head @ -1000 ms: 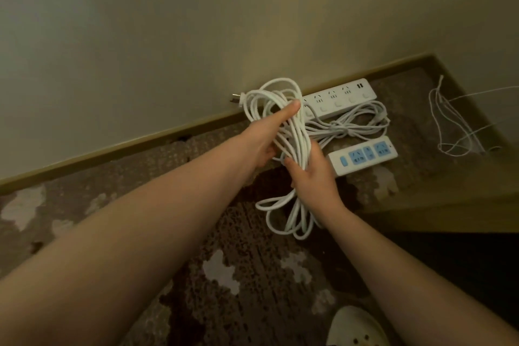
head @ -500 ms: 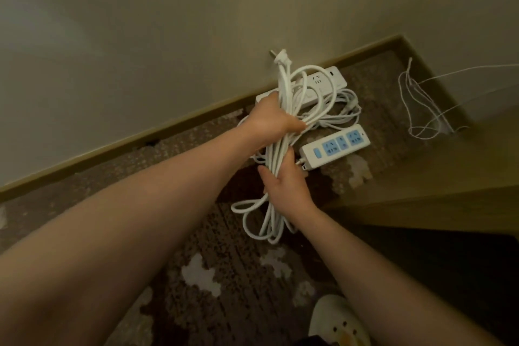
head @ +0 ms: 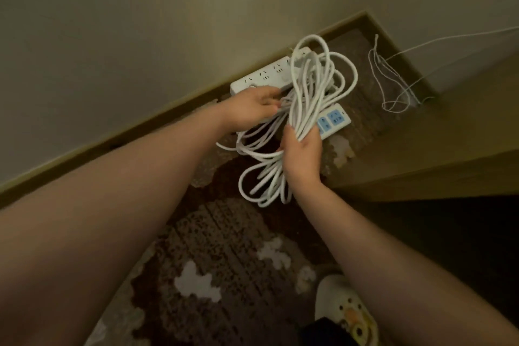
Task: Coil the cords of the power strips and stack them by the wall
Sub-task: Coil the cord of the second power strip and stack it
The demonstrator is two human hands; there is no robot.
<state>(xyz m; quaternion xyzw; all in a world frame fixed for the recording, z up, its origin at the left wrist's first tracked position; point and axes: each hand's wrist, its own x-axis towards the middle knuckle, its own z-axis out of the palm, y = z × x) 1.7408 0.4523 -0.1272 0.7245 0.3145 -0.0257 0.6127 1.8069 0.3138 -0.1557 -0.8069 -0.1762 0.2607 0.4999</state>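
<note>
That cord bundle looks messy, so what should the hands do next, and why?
Probably the left hand should wrap its loose strands around the middle of the cord. The right hand grips the bundle at its waist, loops splay out above and below it, and nothing binds them yet, so it cannot join the strips by the wall.

Down on the patterned carpet [head: 224,239], a white power strip [head: 269,76] lies against the wall, a blue-socketed power strip [head: 335,118] rests just beside it, thin white wire [head: 393,87] tangles in the corner, and a pale slipper [head: 342,309] sits nearest.
</note>
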